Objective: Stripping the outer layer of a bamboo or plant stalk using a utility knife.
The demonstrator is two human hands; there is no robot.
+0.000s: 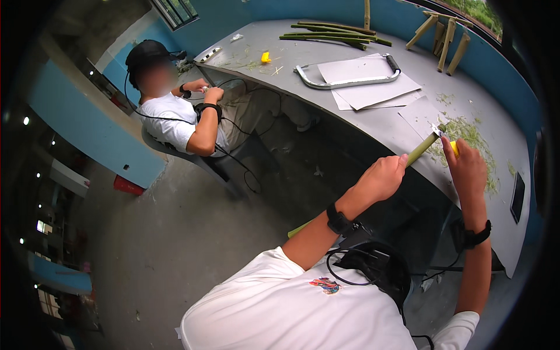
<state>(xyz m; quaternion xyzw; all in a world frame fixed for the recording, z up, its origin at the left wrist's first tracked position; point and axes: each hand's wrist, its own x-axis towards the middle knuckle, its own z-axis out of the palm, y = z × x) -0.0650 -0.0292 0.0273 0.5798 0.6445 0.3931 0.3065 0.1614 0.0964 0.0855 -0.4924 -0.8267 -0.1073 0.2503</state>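
Note:
My left hand (382, 178) is closed around a green bamboo stick (421, 150), whose far end rests over the table's near edge. Its other end runs back beneath my left forearm, where a short green piece shows. In my right hand (468, 166) is a small yellow-handled blade tool (454, 148); its metal part meets the stick close to the far tip. The exact kind of blade is too small to tell. Pale green shavings (466, 137) lie scattered on the table beside the stick's tip.
On the grey table (262, 36) lie a hacksaw frame (350, 83), white paper sheets (379, 98), several green bamboo sticks (332, 35), a yellow object (266, 57) and a black phone (517, 197). Cut bamboo pieces (446, 44) lean at the wall. A seated person (175, 114) works at left.

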